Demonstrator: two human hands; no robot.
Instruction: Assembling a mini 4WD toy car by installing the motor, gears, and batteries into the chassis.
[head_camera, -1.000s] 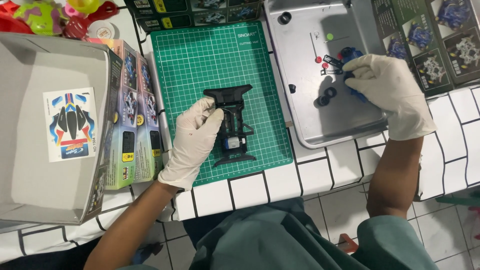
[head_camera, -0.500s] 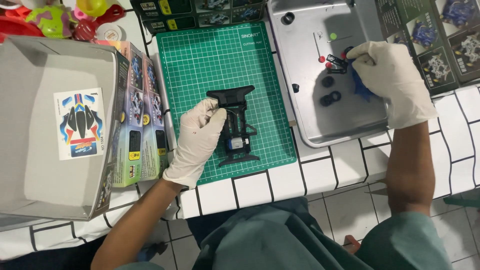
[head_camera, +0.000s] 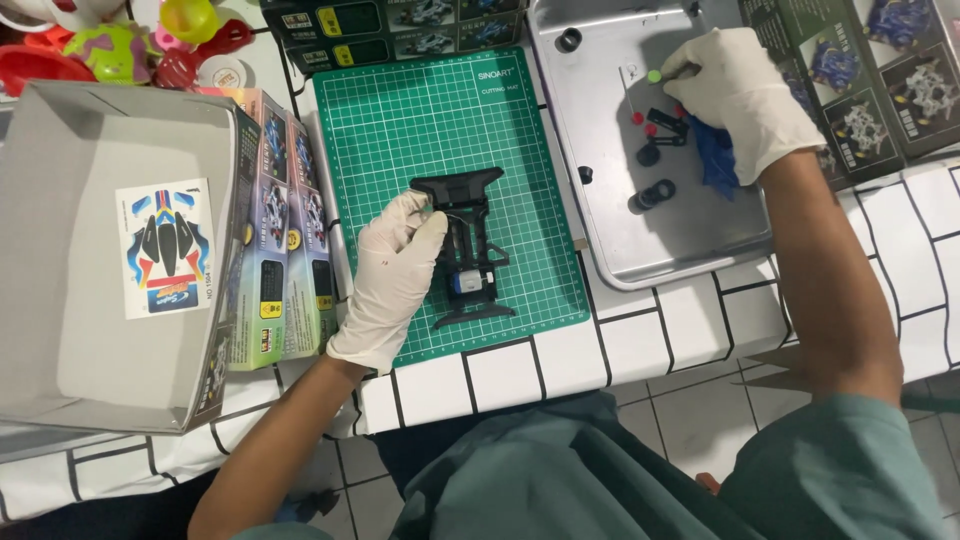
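Observation:
A black toy car chassis (head_camera: 470, 245) with a small motor lies on the green cutting mat (head_camera: 420, 120). My left hand (head_camera: 395, 275), in a white glove, grips the chassis at its left side. Over the metal tray (head_camera: 690, 240), my gloved right hand (head_camera: 740, 95) pinches a small green round part (head_camera: 654, 76) at its fingertips. A blue piece (head_camera: 714, 157) lies under that palm. Small red parts (head_camera: 642, 122) and black wheels (head_camera: 652, 193) lie loose on the tray.
An open grey box lid with a sticker sheet (head_camera: 165, 247) stands at the left, with colourful kit boxes (head_camera: 275, 230) beside it. More kit boxes (head_camera: 400, 25) line the back and the right (head_camera: 880, 80). Toys (head_camera: 120, 45) lie at the top left. The white tiled counter edge (head_camera: 520, 370) runs along the front.
My right hand has moved toward the tray's far side and now holds the small green part. My left hand stays on the chassis.

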